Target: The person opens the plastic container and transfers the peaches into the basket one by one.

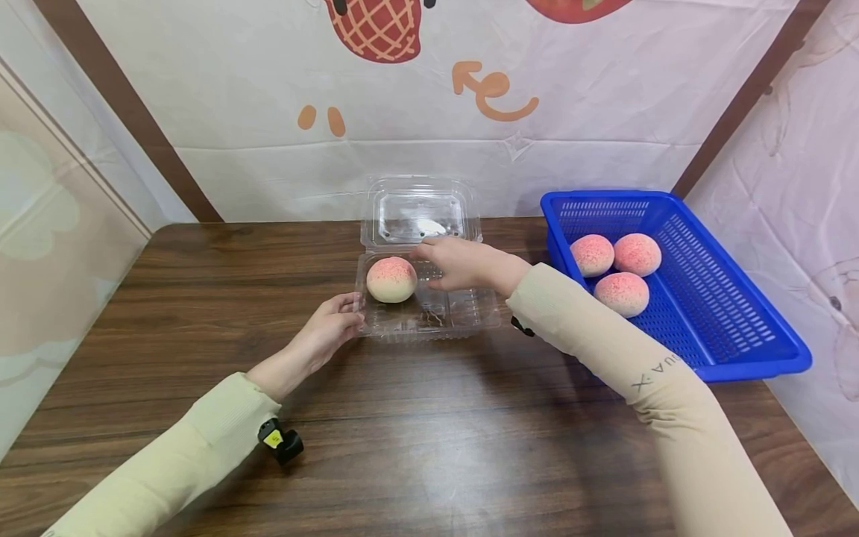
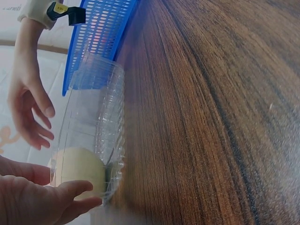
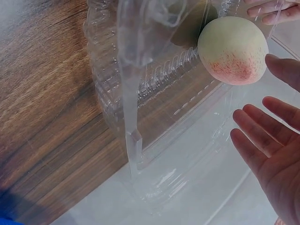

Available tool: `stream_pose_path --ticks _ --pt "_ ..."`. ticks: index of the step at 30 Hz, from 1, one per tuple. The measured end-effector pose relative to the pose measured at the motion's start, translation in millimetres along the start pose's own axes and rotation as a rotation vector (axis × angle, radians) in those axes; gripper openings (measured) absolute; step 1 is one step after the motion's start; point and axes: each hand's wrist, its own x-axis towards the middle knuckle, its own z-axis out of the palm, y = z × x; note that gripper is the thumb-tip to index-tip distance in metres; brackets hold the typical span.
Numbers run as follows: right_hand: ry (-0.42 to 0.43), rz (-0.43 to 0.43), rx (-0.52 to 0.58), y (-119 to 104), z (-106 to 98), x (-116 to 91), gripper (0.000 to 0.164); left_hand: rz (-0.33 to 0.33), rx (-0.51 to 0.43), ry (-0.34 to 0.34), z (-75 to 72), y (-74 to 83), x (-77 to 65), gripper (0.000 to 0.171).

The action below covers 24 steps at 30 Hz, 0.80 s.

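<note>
A clear plastic clamshell box (image 1: 429, 324) lies on the table, its lid (image 1: 426, 212) raised at the back. One pink-and-cream peach (image 1: 392, 280) sits in the left part of the tray, also plain in the right wrist view as a round peach (image 3: 233, 50). My left hand (image 1: 329, 328) pinches the box's left wall between thumb and fingers; in the left wrist view that hand (image 2: 51, 199) is beside the peach. Over the box, just right of the peach, hovers my right hand (image 1: 456, 262). Its fingers (image 3: 262, 119) are spread and hold nothing.
On the right stands a blue plastic basket (image 1: 751, 365) with three similar peaches (image 1: 622, 294) at its left side. A printed cloth (image 1: 429, 112) hangs behind the wooden table (image 1: 403, 432).
</note>
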Motion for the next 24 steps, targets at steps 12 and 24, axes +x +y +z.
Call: stream_pose_path --ticks 12,24 --pt "0.000 0.032 0.025 2.7 1.7 8.5 0.057 0.010 -0.014 -0.011 -0.2 0.3 -1.3 0.056" --pt "0.016 0.052 0.077 1.7 2.3 18.6 0.055 0.000 -0.025 -0.019 0.2 1.3 -1.0 0.055"
